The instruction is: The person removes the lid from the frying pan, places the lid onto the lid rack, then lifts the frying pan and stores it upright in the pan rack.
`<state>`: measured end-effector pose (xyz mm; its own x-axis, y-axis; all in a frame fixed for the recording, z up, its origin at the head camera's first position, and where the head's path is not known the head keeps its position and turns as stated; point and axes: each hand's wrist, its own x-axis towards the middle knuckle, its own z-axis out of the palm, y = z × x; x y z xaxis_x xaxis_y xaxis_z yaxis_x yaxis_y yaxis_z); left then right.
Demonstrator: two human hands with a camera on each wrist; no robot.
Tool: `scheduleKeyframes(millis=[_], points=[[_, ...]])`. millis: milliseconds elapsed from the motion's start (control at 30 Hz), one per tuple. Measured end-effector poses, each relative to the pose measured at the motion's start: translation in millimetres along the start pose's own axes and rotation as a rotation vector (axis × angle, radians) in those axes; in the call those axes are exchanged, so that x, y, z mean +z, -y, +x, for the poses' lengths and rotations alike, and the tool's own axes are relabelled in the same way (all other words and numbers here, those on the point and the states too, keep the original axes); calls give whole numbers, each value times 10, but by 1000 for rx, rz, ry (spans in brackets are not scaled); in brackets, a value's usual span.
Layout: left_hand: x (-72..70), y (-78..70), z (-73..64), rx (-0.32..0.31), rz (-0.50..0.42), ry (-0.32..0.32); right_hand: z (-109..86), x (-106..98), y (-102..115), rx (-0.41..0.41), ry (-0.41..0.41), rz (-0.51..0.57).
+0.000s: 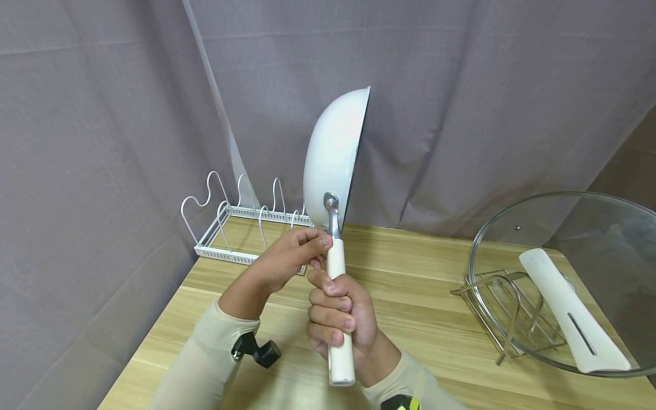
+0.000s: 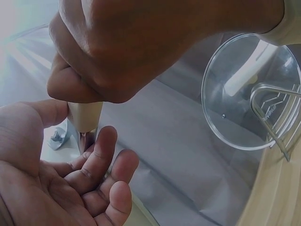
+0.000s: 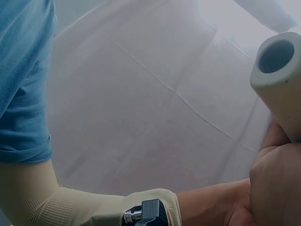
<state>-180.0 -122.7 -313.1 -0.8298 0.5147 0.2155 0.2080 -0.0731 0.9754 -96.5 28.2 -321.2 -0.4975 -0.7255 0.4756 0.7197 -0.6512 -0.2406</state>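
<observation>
A white wok [image 1: 333, 154] is held up on its side, its rounded outside to the left and its dark inner edge to the right. My right hand [image 1: 343, 313] grips the cream handle [image 1: 336, 256] with curled fingers, the butt end pointing down toward me. Higher up, thumb and fingers of my left hand [image 1: 294, 256] pinch the handle close to its metal neck [image 1: 332, 216]. The left wrist view shows this left hand [image 2: 61, 183] just beyond the right fist. In the right wrist view the handle's hollow end [image 3: 270, 87] sticks out of the fist.
A white wire pan rack [image 1: 225, 254] stands at the back left of the wooden table [image 1: 405, 319], partly behind the left hand. On the right, a glass lid [image 1: 564, 307] with a long cream handle leans upright in a small metal wire rack [image 1: 504, 341]. Grey curtain [image 1: 410, 114] hangs behind.
</observation>
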Motion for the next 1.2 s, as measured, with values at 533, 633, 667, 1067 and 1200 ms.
scheduleKeyframes(millis=[533,633,667,1067,1200], points=[[-2,-39,19,6,-4,-3,21,57,15,1,-17,-11],[4,-56,13,5,-3,-5,18,61,15,-1,-25,-16],[7,-63,12,6,-5,-4,17,64,16,-1,-29,-18],[-11,-54,25,38,-46,2,47,102,41,9,-37,-14],[-6,-70,33,30,-45,-7,54,118,51,12,-35,-16]])
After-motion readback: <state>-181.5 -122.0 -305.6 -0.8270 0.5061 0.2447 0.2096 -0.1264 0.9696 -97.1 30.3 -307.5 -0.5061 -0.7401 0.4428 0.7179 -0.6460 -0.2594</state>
